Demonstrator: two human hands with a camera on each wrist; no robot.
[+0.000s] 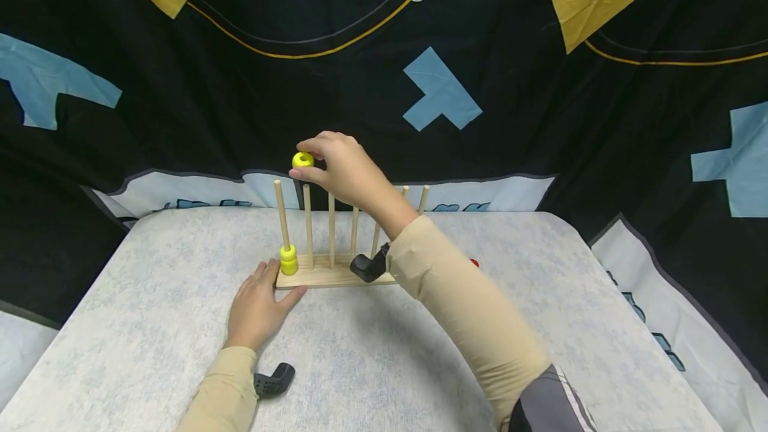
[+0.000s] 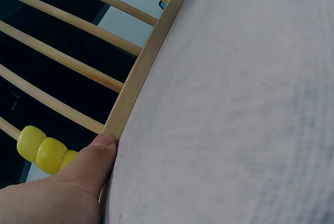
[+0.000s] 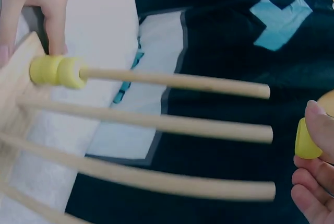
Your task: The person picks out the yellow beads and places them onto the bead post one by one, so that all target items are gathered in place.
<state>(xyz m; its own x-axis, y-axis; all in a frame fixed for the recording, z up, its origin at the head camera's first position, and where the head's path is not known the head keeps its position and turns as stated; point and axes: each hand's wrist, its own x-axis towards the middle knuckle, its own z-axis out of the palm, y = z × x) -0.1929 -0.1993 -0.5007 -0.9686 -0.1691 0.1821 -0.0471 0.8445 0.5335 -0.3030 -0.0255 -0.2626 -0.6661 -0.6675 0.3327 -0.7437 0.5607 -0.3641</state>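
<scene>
A wooden rack (image 1: 336, 277) with several upright pegs stands on the grey table. My right hand (image 1: 339, 165) pinches a yellow ring (image 1: 303, 161) just above the top of the second peg from the left (image 1: 308, 225). In the right wrist view the ring (image 3: 307, 140) sits between my fingertips beyond the peg ends. Two yellow rings (image 1: 289, 260) sit stacked low on the leftmost peg (image 1: 281, 215). My left hand (image 1: 259, 305) rests flat on the table and presses against the rack's left front corner, its thumb (image 2: 96, 153) touching the base edge (image 2: 141, 72).
The grey table (image 1: 372, 352) is ringed by a black cloth backdrop (image 1: 240, 72) with blue and yellow shapes. A small red object (image 1: 475, 263) peeks out behind my right sleeve. Black wrist camera mounts (image 1: 273, 381) show at both forearms.
</scene>
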